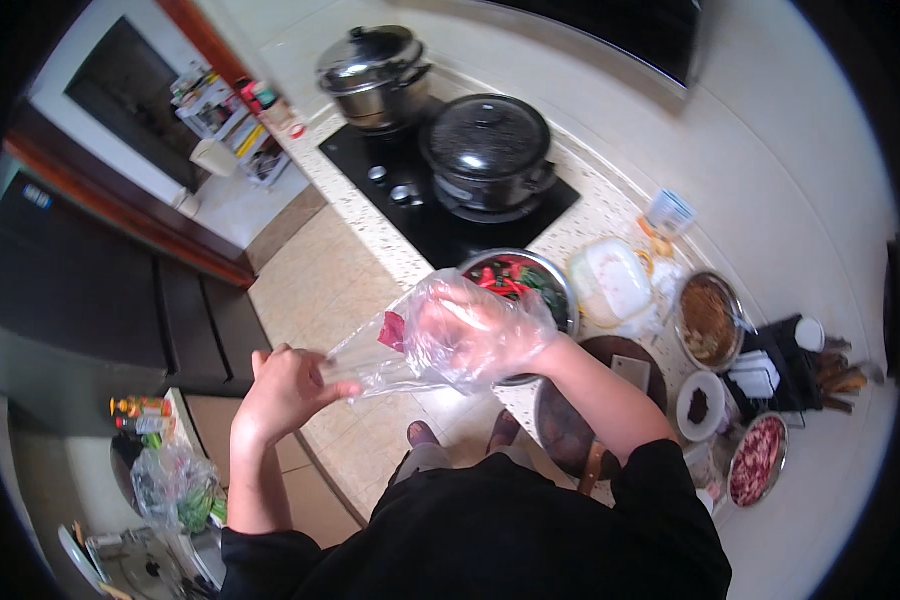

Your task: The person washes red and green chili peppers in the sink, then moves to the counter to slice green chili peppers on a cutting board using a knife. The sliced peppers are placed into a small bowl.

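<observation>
My right hand (461, 326) is inside a clear plastic bag (379, 375), which wraps it to the wrist. How its fingers are set is blurred by the plastic. A small dark-red piece, apparently meat (392, 331), shows in the bag beside the fingers. On the other side, my left hand (289, 390) pinches the bag's far end and holds it stretched. Partly behind the bag stands a metal bowl (566, 289) of red and green peppers (506, 277). Under my right forearm lies a round chopping board (559, 427) with a cleaver (630, 371) on it.
A black lidded pot (487, 142) and a steel pot (379, 79) stand on the black cooktop (450, 240). Along the wall are a plastic container (611, 277), a bowl of brown mixture (709, 315), a white dish (701, 405) and a bowl of sliced meat (756, 459).
</observation>
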### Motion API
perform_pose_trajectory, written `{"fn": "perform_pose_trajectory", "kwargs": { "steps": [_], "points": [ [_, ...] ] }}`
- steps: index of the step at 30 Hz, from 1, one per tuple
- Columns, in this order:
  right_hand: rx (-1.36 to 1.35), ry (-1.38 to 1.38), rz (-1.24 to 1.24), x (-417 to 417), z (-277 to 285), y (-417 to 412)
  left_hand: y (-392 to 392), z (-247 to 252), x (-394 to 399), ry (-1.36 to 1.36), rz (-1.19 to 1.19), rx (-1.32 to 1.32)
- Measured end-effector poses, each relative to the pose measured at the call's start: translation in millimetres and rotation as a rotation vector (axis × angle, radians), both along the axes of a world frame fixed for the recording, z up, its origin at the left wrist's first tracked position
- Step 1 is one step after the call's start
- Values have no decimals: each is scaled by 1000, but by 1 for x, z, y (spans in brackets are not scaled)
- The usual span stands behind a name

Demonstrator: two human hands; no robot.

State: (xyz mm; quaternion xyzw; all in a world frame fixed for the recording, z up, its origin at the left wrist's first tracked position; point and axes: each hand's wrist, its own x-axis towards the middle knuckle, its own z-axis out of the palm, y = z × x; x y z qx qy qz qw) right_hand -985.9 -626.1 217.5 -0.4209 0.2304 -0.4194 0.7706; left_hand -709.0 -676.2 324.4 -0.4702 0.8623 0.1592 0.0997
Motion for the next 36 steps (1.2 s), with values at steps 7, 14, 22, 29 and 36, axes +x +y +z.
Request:
{"fn": "perform_pose_trajectory", "kwargs": {
  "steps": [7, 14, 22, 29, 36],
  "points": [
    [-1002, 924, -29, 121, 29, -69, -10, -20, 148, 1415, 690, 663],
    [-1071, 980, 236, 297, 3, -123, -5, -31, 177, 667, 397, -142],
    [-1281, 893, 421, 391, -18, -173, -67, -58, 350, 1143, 894, 97],
    [113, -154, -31, 426, -86, -180, -75, -33, 415, 1776, 839, -311],
    [-60, 154, 35, 450, -118, -253, -147, 4, 377, 1041, 592, -427]
  ]
}}
